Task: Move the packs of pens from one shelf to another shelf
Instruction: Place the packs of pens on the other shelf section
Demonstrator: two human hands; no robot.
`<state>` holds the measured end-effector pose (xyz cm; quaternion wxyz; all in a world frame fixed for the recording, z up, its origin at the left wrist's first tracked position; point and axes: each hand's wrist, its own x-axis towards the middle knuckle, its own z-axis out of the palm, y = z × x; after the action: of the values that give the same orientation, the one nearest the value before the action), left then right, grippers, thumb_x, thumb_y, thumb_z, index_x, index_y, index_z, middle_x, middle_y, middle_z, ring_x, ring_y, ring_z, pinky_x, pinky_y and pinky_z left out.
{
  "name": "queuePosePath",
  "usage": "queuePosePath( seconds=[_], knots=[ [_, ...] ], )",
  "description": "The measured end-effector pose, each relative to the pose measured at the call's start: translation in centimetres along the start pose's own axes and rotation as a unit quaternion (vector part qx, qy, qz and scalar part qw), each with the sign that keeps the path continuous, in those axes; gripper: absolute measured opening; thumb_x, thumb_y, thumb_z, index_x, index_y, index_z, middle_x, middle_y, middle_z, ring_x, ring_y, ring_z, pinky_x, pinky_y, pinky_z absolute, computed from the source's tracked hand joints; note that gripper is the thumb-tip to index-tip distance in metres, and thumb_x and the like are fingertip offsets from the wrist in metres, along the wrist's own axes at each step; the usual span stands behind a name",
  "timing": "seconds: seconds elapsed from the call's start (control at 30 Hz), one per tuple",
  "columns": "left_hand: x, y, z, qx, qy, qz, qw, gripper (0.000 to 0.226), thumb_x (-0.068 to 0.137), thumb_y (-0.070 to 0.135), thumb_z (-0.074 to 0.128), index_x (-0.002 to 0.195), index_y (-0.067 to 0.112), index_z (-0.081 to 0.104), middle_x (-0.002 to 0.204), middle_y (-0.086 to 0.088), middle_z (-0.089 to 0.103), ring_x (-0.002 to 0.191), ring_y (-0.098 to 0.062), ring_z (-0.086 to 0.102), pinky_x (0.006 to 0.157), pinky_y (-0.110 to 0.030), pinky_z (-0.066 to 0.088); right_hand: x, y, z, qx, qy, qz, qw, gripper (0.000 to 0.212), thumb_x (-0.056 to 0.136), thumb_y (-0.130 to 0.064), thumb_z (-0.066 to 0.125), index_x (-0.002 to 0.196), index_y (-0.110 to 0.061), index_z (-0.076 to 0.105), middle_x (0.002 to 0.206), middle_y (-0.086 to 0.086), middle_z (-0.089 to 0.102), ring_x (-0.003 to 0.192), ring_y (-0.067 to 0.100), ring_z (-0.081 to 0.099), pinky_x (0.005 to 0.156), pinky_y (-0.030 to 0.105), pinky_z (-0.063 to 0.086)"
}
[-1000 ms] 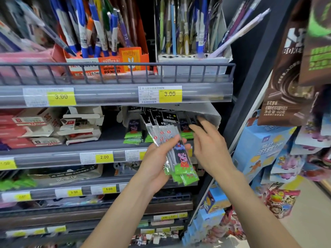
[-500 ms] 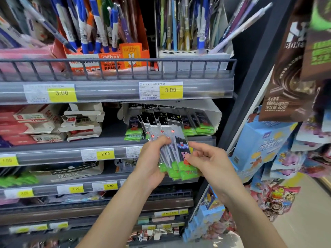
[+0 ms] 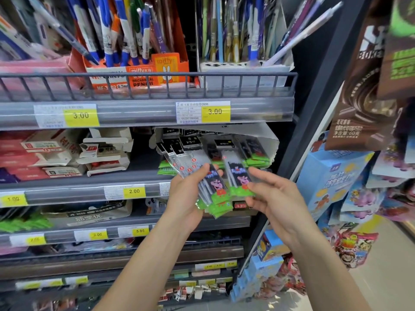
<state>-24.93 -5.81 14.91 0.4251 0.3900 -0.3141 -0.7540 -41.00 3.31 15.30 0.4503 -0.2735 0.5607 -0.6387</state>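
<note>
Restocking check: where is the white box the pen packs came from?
Head view, centre-right: the white box sits under the 3.00 tag, behind both hands.

- The pen packs [image 3: 216,187] are printed black, with a pink cartoon pig and a bright green lower edge.
- Yellow price tags [image 3: 215,111] are fixed on the grey shelf rail [image 3: 146,113].
- An orange pencil box [image 3: 143,75] is marked with a white rabbit.
- The boxes [image 3: 330,180] at the right are coloured light blue.
</note>
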Motion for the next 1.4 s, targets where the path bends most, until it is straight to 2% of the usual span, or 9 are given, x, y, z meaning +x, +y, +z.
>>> queuePosePath(
  seconds=[0.1,0.23,0.33,0.47,0.63,1.03,1.23,1.3,1.4],
  knots=[
    [-0.1,0.1,-0.2,-0.012,-0.003,0.002,1.0,0.034,0.1,0.016,0.068,0.13,-0.001,0.067,0.116,-0.023,0.077,0.1,-0.038,0.078,0.075,-0.052,0.065,2.6,-0.2,1.0,-0.049,0.06,-0.024,0.997,0.041,0.093,-0.003,0.069,0.133,-0.011,0.065,0.1,0.005,0.071,0.056,0.013,0.064,0.072,0.03,0.06],
    [-0.5,0.0,0.1,-0.023,-0.011,-0.007,1.0,0.031,0.099,0.015,0.068,0.127,0.001,0.07,0.116,-0.025,0.077,0.097,-0.037,0.078,0.074,-0.05,0.065,5.0,-0.2,2.9,-0.175,0.118,-0.064,0.975,0.041,0.093,-0.018,0.068,0.134,-0.014,0.065,0.068,-0.005,0.074,0.059,0.015,0.068,0.081,0.046,0.062],
    [-0.6,0.0,0.0,-0.026,-0.02,-0.009,0.999,0.028,0.099,0.016,0.069,0.123,0.002,0.072,0.116,-0.025,0.077,0.098,-0.037,0.078,0.074,-0.05,0.065,4.5,0.4,3.0,-0.27,0.134,-0.096,0.949,0.045,0.092,-0.038,0.067,0.134,-0.023,0.066,0.081,-0.006,0.078,0.078,0.012,0.073,0.08,0.035,0.058],
    [-0.7,0.1,-0.5,-0.026,-0.016,0.003,1.0,0.027,0.098,0.016,0.07,0.121,0.001,0.074,0.115,-0.025,0.077,0.102,-0.037,0.077,0.08,-0.051,0.065,3.2,1.6,2.3,-0.435,0.147,-0.212,0.862,0.053,0.09,-0.053,0.065,0.135,-0.025,0.064,0.11,-0.004,0.065,0.103,0.021,0.064,0.094,0.04,0.05],
    [-1.0,0.3,-0.6,-0.028,-0.019,0.002,0.999,0.028,0.099,0.015,0.068,0.123,0.001,0.072,0.115,-0.024,0.077,0.101,-0.036,0.078,0.079,-0.05,0.065,4.2,1.9,1.9,-0.613,0.089,-0.411,0.669,0.036,0.09,-0.03,0.076,0.124,-0.02,0.074,0.12,0.012,0.062,0.109,0.036,0.053,0.087,0.047,0.052],
    [-1.3,0.7,-0.6,-0.037,-0.025,-0.003,0.999,0.022,0.099,0.014,0.069,0.118,0.004,0.073,0.106,-0.022,0.08,0.092,-0.03,0.08,0.069,-0.044,0.066,7.0,0.7,1.8,-0.696,0.108,-0.442,0.555,0.022,0.096,-0.035,0.063,0.106,-0.021,0.077,0.107,0.0,0.072,0.101,0.033,0.048,0.075,0.046,0.038],
    [-1.3,1.0,-0.4,-0.034,-0.038,-0.045,0.998,0.035,0.102,0.023,0.062,0.128,0.0,0.069,0.114,-0.025,0.077,0.097,-0.032,0.078,0.069,-0.041,0.065,6.0,0.9,1.9,-0.675,0.127,-0.437,0.581,0.023,0.098,-0.026,0.063,0.11,-0.013,0.077,0.11,0.0,0.073,0.099,0.033,0.052,0.076,0.045,0.042],
    [-1.2,1.1,-0.6,-0.034,-0.051,-0.054,0.997,0.036,0.102,0.023,0.054,0.119,-0.001,0.075,0.115,-0.024,0.077,0.095,-0.032,0.077,0.07,-0.04,0.065,4.7,1.1,2.5,-0.591,0.118,-0.42,0.679,0.027,0.099,-0.024,0.062,0.12,-0.012,0.074,0.114,0.0,0.071,0.102,0.029,0.054,0.083,0.044,0.046],
    [-0.9,1.3,-0.8,-0.025,-0.059,-0.043,0.997,0.034,0.1,0.016,0.051,0.09,0.005,0.081,0.102,-0.022,0.076,0.083,-0.032,0.075,0.073,-0.041,0.063,1.9,1.4,3.5,-0.359,0.038,-0.26,0.895,0.038,0.094,-0.048,0.057,0.123,-0.028,0.072,0.101,-0.013,0.068,0.091,0.002,0.062,0.078,0.026,0.048]
  ],
)
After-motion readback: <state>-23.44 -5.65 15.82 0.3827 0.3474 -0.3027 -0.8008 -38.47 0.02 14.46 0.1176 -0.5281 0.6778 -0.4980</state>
